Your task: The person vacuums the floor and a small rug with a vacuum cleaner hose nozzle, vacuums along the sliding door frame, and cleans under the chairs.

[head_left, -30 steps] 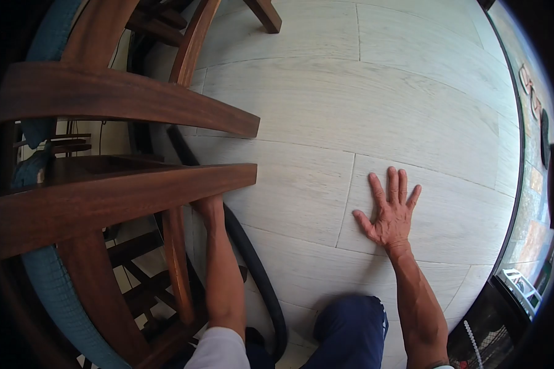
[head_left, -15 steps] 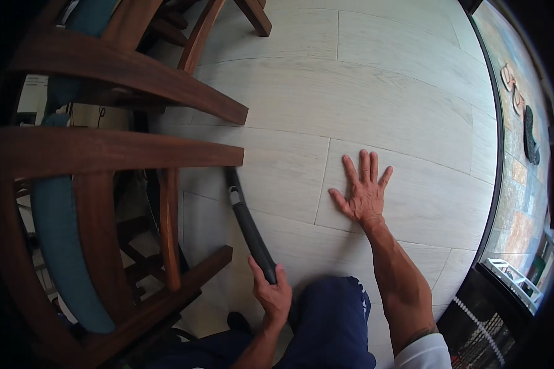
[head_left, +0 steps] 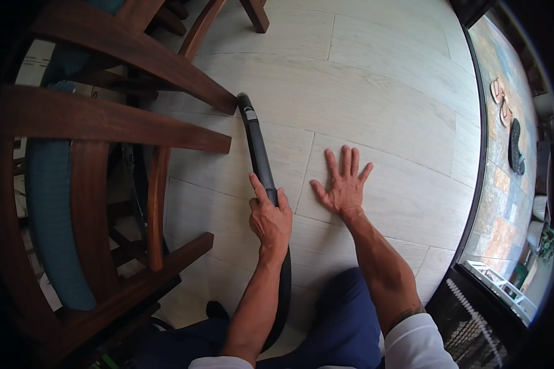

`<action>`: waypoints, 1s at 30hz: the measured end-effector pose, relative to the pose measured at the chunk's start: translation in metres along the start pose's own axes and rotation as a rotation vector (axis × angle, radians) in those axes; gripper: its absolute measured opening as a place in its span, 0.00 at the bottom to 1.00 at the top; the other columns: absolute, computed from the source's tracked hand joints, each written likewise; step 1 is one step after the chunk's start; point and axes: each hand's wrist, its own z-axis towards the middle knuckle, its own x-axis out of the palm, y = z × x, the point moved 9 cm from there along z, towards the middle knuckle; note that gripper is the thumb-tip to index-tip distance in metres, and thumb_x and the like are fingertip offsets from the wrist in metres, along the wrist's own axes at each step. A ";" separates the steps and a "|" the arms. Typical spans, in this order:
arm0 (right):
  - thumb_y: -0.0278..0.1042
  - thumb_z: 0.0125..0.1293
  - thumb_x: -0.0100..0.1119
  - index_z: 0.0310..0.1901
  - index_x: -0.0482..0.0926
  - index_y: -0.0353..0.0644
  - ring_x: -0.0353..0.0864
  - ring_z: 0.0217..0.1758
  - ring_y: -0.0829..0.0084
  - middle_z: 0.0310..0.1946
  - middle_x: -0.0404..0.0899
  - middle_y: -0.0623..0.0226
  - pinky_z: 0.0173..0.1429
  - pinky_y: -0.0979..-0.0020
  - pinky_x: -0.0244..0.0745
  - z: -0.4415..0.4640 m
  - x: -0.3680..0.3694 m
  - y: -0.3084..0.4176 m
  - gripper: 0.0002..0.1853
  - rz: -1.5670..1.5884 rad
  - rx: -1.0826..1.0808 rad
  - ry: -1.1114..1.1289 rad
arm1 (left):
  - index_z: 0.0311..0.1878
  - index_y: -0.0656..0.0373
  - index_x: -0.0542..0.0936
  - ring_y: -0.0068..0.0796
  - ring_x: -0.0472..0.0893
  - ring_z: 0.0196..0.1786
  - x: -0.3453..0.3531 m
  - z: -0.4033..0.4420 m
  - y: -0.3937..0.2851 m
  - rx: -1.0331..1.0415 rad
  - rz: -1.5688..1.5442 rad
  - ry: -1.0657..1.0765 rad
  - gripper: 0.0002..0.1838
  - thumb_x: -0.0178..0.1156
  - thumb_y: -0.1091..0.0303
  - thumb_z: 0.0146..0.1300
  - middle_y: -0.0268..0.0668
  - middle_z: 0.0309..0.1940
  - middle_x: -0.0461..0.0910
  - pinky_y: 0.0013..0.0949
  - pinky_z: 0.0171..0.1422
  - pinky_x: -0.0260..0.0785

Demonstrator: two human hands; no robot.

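My left hand (head_left: pixel 271 215) is wrapped round a black vacuum-type tube (head_left: pixel 260 157) whose far end rests by the tip of a wooden chair leg. A grey piece shows near that end, and a dark hose (head_left: pixel 283 295) runs back from my hand toward my knees. On the pale tiled floor (head_left: pixel 381 104), my right hand (head_left: pixel 345 187) lies flat with its fingers spread, to the right of the tube. It holds nothing.
Dark wooden chairs (head_left: pixel 111 120) with blue upholstery (head_left: pixel 55 227) fill the left side, their legs reaching toward the tube. Past a dark door track at right lie sandals (head_left: pixel 500 101) and a black shoe (head_left: pixel 515 147) on stone paving. A black mesh item (head_left: pixel 468 320) stands at lower right.
My left hand has come out from behind the chair leg with the tube, then moved up and forward. The tube's end now shows beyond the chairs. My right hand stays flat on the floor.
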 end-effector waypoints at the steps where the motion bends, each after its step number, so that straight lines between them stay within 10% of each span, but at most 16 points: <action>1: 0.69 0.61 0.57 0.78 0.60 0.57 0.41 0.83 0.46 0.78 0.49 0.47 0.75 0.24 0.28 0.003 -0.007 0.001 0.46 -0.005 0.000 0.008 | 0.76 0.66 0.60 0.60 0.82 0.42 -0.001 -0.001 -0.002 -0.006 -0.002 0.007 0.39 0.64 0.63 0.67 0.58 0.40 0.82 0.52 0.47 0.74; 5: 0.55 0.60 0.62 0.71 0.65 0.43 0.60 0.71 0.47 0.65 0.63 0.46 0.71 0.24 0.47 0.077 -0.004 0.023 0.41 0.151 -0.087 0.097 | 0.75 0.69 0.62 0.59 0.84 0.46 -0.012 -0.018 0.007 0.034 -0.088 -0.053 0.38 0.65 0.65 0.66 0.62 0.44 0.83 0.48 0.50 0.77; 11: 0.63 0.64 0.57 0.78 0.59 0.58 0.43 0.83 0.45 0.79 0.51 0.47 0.79 0.28 0.33 0.200 0.020 0.087 0.43 0.065 -0.522 0.282 | 0.77 0.64 0.61 0.54 0.82 0.32 -0.010 -0.003 -0.023 0.173 -0.093 -0.070 0.40 0.66 0.63 0.65 0.53 0.31 0.79 0.48 0.35 0.75; 16: 0.82 0.63 0.43 0.79 0.55 0.75 0.32 0.86 0.48 0.83 0.42 0.59 0.80 0.29 0.26 0.266 0.024 0.030 0.45 -0.038 -0.442 0.178 | 0.77 0.61 0.62 0.56 0.80 0.30 0.016 0.113 -0.082 0.158 -0.097 -0.098 0.39 0.64 0.59 0.67 0.55 0.29 0.79 0.50 0.34 0.73; 23: 0.84 0.61 0.43 0.79 0.55 0.75 0.33 0.86 0.49 0.83 0.42 0.59 0.80 0.30 0.25 0.272 0.023 0.029 0.46 0.006 -0.437 0.208 | 0.76 0.64 0.60 0.59 0.85 0.40 0.022 0.250 -0.104 0.140 -0.165 -0.092 0.39 0.64 0.59 0.67 0.59 0.37 0.83 0.50 0.42 0.76; 30: 0.82 0.62 0.44 0.79 0.56 0.74 0.32 0.86 0.50 0.83 0.43 0.60 0.79 0.28 0.26 0.276 0.022 0.028 0.45 0.012 -0.420 0.225 | 0.75 0.66 0.63 0.63 0.84 0.50 0.019 0.216 -0.112 0.078 -0.190 -0.010 0.38 0.65 0.60 0.66 0.64 0.48 0.82 0.48 0.52 0.78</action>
